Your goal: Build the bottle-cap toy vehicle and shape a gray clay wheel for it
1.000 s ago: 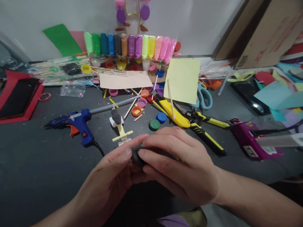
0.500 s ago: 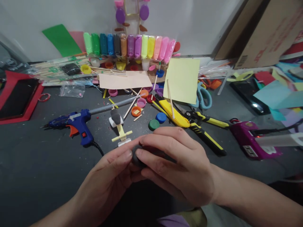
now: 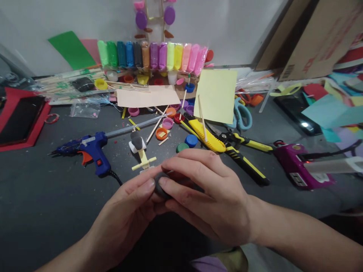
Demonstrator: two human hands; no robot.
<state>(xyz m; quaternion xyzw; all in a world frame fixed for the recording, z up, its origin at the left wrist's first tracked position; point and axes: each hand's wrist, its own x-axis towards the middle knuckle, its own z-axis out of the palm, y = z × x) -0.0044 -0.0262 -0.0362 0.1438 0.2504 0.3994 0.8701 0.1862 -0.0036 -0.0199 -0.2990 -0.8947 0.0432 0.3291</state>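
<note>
Between both hands is a small lump of dark grey modelling clay (image 3: 161,186), partly covered by fingers. My left hand (image 3: 132,202) cradles it from the left, thumb pressed against its side. From the right, my right hand (image 3: 207,192) grips the same lump, its thumb on the front and its fingers curled over the top. Just beyond the hands stands a small figure (image 3: 141,153) with a dark head, a white collar-like piece and a pale yellow stick body with a crossbar; its base is partly hidden by my fingers.
A blue glue gun (image 3: 95,149) lies to the left. Pliers (image 3: 246,162) with yellow-black handles, a yellow cutter (image 3: 208,136) and blue scissors (image 3: 243,115) lie beyond the right hand. Bottle caps (image 3: 190,141) and sticks are scattered midway. Clay packets (image 3: 153,54) line the back; a purple power box (image 3: 302,166) sits right.
The view has shifted slightly, so the table things sit a little further left. Both hands keep hold of the clay, with hardly any change in the fingers.
</note>
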